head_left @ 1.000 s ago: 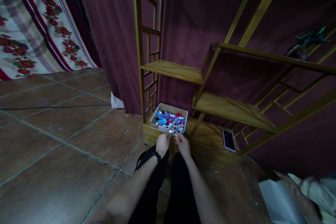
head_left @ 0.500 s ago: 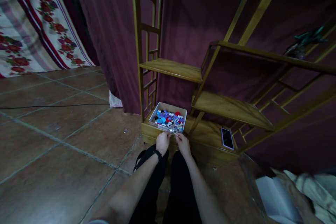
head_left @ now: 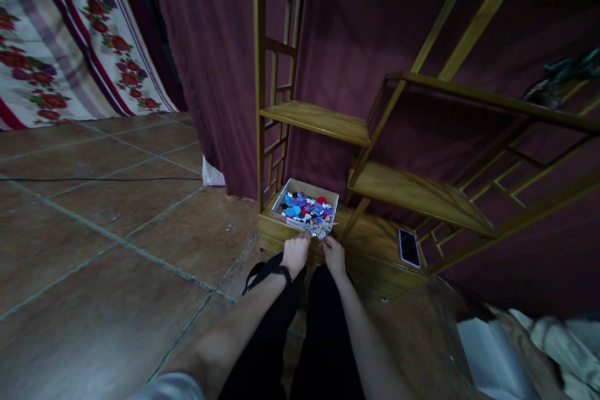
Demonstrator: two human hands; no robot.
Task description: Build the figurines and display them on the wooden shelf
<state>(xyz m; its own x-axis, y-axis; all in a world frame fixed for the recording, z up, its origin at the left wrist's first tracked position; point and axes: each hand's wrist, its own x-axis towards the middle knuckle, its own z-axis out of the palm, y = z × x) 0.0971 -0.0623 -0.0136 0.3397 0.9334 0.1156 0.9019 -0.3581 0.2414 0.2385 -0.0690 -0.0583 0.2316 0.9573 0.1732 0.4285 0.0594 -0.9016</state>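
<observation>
Maroon curtains (head_left: 206,75) hang behind a yellow-brown wooden shelf unit (head_left: 314,119), whose low base (head_left: 375,234) bears a white rectangular cardboard box (head_left: 315,189) of small multicoloured pieces (head_left: 300,205). At the box's near edge, our left hand (head_left: 295,252) and right hand (head_left: 334,255) pinch crinkled clear plastic (head_left: 319,230).

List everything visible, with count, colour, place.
crinkled plastic: 1, transparent, at hands
box: 1, white, on unit
pieces: many, multicoloured, in box
shelf unit: 1, yellowish, centre
phone: 1, dark, on unit
curtain: unclear count, maroon, behind unit
floral cloth: 1, multicoloured, upper left
floor: 1, brown, beneath
cable: 1, black, on floor, left
object: 1, greenish, upper right
pale items: several, white, lower right
trousers: 1, black, below
left hand, right hand: 2, bare, at plastic
</observation>
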